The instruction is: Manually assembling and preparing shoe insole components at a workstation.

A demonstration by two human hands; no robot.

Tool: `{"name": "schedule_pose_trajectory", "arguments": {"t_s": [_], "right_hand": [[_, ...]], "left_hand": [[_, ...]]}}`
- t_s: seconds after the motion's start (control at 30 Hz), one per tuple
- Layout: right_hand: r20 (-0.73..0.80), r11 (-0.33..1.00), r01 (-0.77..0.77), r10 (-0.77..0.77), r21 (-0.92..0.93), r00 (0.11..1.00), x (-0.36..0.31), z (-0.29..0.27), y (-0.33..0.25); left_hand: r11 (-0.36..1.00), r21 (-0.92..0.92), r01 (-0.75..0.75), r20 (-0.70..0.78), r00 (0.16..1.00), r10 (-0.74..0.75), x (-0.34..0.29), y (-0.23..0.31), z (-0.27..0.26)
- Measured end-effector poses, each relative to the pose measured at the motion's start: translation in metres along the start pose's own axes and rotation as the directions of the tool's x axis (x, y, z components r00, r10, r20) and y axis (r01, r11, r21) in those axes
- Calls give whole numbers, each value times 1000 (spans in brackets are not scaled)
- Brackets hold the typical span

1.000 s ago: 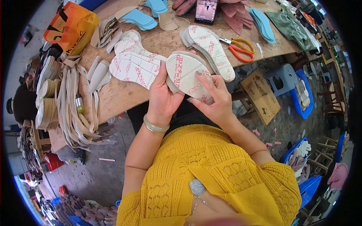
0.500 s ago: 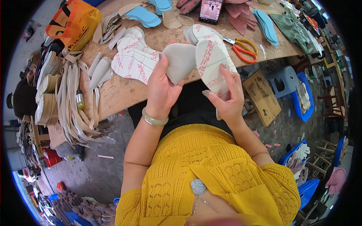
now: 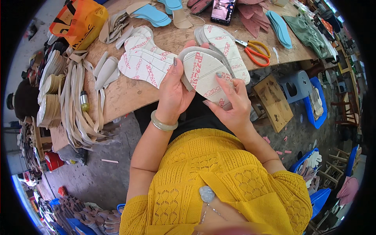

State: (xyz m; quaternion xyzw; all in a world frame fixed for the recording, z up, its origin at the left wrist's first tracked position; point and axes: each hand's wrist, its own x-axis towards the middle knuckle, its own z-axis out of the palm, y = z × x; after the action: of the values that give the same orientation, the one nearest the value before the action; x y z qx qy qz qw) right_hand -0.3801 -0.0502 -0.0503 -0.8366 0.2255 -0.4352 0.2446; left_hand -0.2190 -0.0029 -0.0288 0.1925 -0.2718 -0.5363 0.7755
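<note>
At center frame, the left hand (image 3: pixel 171 95) is clasping the grey piece (image 3: pixel 187 80), apparently for support; the right hand (image 3: pixel 237 103) is pinching the white piece (image 3: pixel 203 72), seemingly steadying it.

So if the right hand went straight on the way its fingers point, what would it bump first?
The right hand would first meet the white printed piece it is touching. Past that, perhaps the left hand, though depth is unclear.

Wooden table (image 3: pixel 121 102): white insoles (image 3: pixel 143 67), blue insoles (image 3: pixel 279 31), scissors (image 3: pixel 246 49), phone (image 3: pixel 223 11), green fabric (image 3: pixel 306 33).
</note>
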Motion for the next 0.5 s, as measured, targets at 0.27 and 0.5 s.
{"name": "schedule_pose_trajectory", "arguments": {"t_s": [0.27,0.5], "right_hand": [[5,1000,9,-9,-13,1000,1,1,0],[13,998,3,-2,-66,1000,-1,2,0]], "left_hand": [[1000,-13,27,10,1000,-27,-2,2,0],[1000,-11,25,10,1000,-25,-2,-1,-1]]}}
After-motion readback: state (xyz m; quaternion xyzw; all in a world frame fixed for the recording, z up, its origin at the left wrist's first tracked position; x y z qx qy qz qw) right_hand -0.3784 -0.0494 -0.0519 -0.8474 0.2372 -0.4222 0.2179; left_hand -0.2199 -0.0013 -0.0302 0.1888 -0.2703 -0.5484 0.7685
